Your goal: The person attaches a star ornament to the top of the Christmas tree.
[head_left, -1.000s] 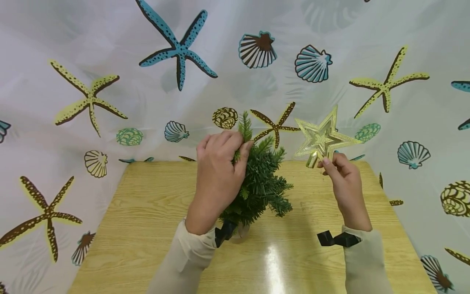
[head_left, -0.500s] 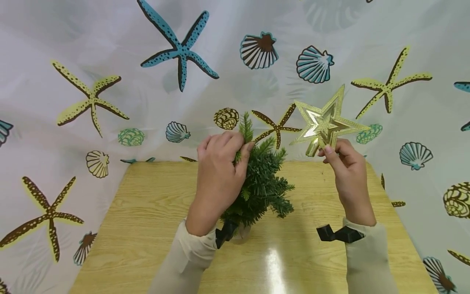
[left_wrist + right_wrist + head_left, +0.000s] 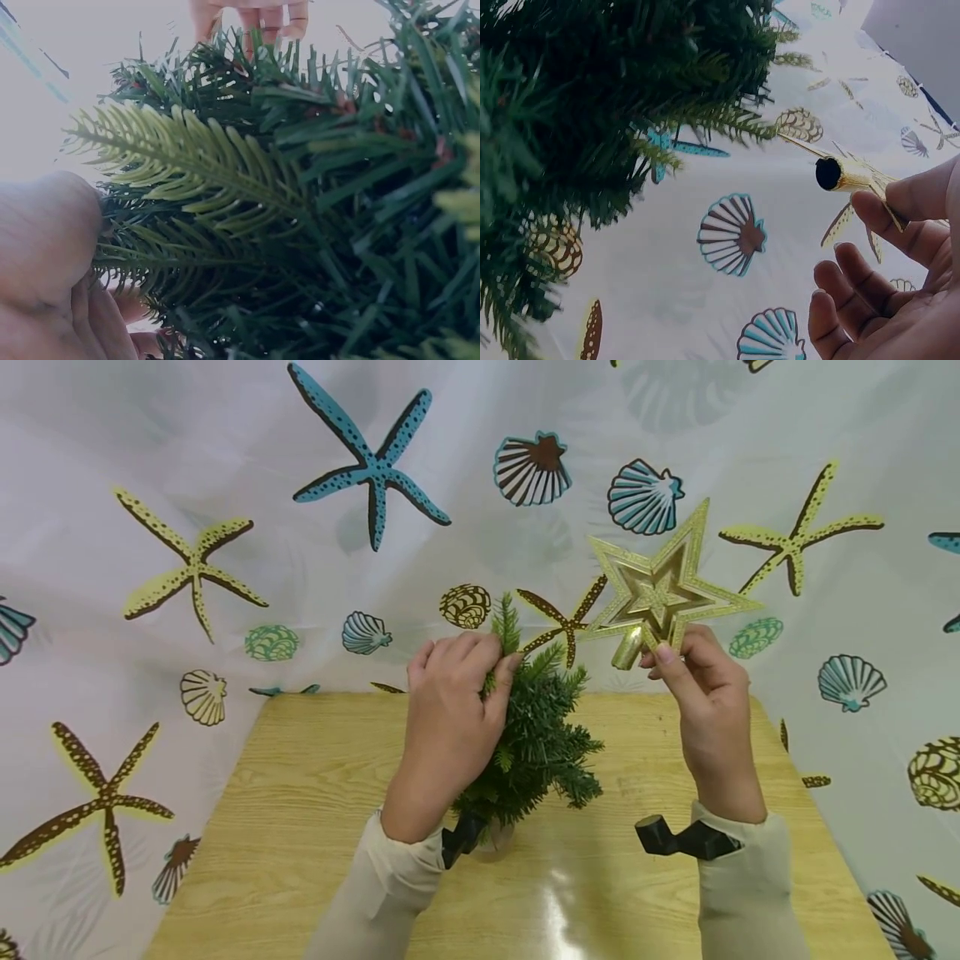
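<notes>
- Holds a gold star [image 3: 657, 599] up in the air, to the right of a small green artificial tree [image 3: 551, 735] and apart from it in the head view.
- Pinches one lower point of the star between thumb and fingers of the right hand [image 3: 716, 710]; in the right wrist view, bends the remaining fingers loosely below.
- Turns the star's short gold tube [image 3: 847, 174] toward the tree's side, with a dark round mouth in the right wrist view.
- Grips the tree near its top with the left hand [image 3: 453, 702], thumb on one side and fingers curled round the greenery; cannot tell exactly where the fingertips press amid the needles.
- Leaves a lighter green tip [image 3: 506, 618] upright just above the knuckles.
- Includes, under the tree, a pale base [image 3: 493, 842], partly hidden, on a wood-grain table [image 3: 315, 760] with a bright streak of reflected light.
- Wears cream sleeves [image 3: 742, 877], with a black angular attachment [image 3: 690, 839] at each cuff.
- Backs onto a white cloth [image 3: 225, 427] printed with starfish and shells.
</notes>
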`<state>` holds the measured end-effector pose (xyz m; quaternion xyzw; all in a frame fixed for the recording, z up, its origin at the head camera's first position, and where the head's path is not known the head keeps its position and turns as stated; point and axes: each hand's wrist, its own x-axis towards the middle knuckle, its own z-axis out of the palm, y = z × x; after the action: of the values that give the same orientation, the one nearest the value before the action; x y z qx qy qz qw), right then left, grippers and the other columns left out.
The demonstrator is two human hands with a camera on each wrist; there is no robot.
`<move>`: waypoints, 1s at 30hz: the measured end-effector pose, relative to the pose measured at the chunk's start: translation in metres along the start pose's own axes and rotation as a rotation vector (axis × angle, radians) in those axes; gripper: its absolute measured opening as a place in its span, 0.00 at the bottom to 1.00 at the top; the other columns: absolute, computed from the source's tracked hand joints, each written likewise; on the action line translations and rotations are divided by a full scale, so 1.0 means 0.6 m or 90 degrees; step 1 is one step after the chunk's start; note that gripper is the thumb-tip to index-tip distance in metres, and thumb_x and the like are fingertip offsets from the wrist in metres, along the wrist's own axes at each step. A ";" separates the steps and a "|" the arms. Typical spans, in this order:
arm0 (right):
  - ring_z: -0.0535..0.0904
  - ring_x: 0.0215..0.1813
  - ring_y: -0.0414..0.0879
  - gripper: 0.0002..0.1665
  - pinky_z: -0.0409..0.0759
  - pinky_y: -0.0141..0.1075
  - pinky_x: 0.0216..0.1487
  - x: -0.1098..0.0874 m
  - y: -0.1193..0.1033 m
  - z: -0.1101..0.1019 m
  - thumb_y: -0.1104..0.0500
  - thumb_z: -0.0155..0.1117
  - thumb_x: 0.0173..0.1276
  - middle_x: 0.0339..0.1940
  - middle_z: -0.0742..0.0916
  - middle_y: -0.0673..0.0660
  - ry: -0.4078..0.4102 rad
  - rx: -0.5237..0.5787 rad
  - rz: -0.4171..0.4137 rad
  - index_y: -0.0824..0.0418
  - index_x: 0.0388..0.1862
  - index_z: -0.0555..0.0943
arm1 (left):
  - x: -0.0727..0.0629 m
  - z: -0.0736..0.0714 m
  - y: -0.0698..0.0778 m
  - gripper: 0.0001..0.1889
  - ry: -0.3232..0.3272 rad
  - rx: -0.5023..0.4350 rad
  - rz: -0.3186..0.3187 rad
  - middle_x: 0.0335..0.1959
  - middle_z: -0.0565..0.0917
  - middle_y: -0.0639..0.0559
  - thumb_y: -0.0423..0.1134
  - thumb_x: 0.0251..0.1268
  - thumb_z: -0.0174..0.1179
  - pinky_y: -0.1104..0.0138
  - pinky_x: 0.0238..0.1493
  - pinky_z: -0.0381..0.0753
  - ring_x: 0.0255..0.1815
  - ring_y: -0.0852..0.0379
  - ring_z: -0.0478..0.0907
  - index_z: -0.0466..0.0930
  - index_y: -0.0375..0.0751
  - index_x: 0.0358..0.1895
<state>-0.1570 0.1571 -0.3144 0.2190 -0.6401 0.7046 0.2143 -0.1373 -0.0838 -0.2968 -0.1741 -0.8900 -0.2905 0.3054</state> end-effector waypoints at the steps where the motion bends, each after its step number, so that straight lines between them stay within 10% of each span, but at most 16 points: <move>1: 0.73 0.52 0.54 0.16 0.73 0.42 0.52 0.001 -0.003 0.003 0.67 0.55 0.81 0.43 0.79 0.58 -0.002 0.003 -0.005 0.81 0.35 0.78 | 0.000 0.000 0.000 0.12 -0.001 0.000 0.000 0.48 0.86 0.46 0.43 0.82 0.55 0.37 0.68 0.62 0.53 0.42 0.80 0.79 0.43 0.36; 30: 0.73 0.49 0.51 0.15 0.75 0.40 0.50 0.064 -0.065 0.090 0.69 0.55 0.78 0.43 0.78 0.55 -0.071 0.051 -0.115 0.82 0.35 0.77 | -0.002 0.003 0.000 0.12 0.007 0.013 -0.012 0.58 0.83 0.44 0.43 0.81 0.56 0.32 0.72 0.55 0.63 0.38 0.76 0.86 0.41 0.46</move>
<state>-0.1635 0.1075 -0.2558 0.3226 -0.6003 0.6941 0.2321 -0.1372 -0.0825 -0.2986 -0.1609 -0.8929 -0.2849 0.3093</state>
